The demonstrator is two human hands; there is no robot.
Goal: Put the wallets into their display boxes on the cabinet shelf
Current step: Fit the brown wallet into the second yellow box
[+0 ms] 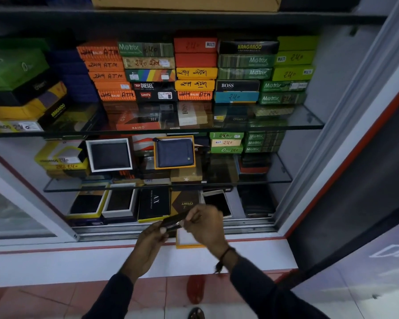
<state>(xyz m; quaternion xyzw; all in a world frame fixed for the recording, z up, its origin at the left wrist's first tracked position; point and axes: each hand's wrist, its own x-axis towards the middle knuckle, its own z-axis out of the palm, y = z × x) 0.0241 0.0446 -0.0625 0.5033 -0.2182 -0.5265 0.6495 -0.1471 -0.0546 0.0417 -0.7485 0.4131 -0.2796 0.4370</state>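
Observation:
Both hands hold one dark wallet (173,220) in front of the cabinet's bottom shelf. My left hand (151,237) grips its lower left end and my right hand (205,223) pinches its upper right end. Just below the hands an open yellow-rimmed display box (186,240) with a white inside rests on the cabinet sill, partly hidden by my right hand. On the middle glass shelf a blue zip wallet (174,153) stands in an orange-rimmed box, and a dark wallet (110,155) stands in a white-rimmed box.
The bottom shelf holds open boxes with dark wallets (88,203), a black AX box (154,203) and a white-rimmed box (218,202). Stacked coloured boxes (194,70) fill the top glass shelf. A sliding door frame (332,146) stands at the right; red floor tiles lie below.

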